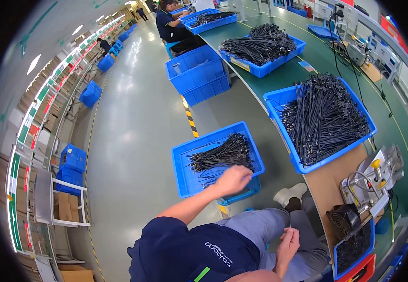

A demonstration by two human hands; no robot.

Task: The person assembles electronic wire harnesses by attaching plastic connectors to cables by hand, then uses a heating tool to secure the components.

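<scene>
Down at the person's left side, beside the seat, a blue bin (181,164) sits low near the floor and holds a loose heap of black cable ties (222,155). The left hand (233,179) reaches out over the bin's near edge, fingers (246,174) curled close together right at the nearest strands; whether they already pinch a tie cannot be told from here. The heap lies just beyond and under the fingertips, spreading away toward the far wall of the bin.

These ties look light, thin and springy, likely smooth and slippery, and they tangle with one another, so a firm pinch near one end of a single strand would probably free it best.

The right hand (288,242) rests above the lap, fingers narrowed around what seems a thin dark strand standing upward, though it is too fine to be sure.

To the right, the green surface (260,101) carries a larger blue bin (279,98) piled with many more black ties, and a small metal fixture (377,176) stands nearby.
</scene>
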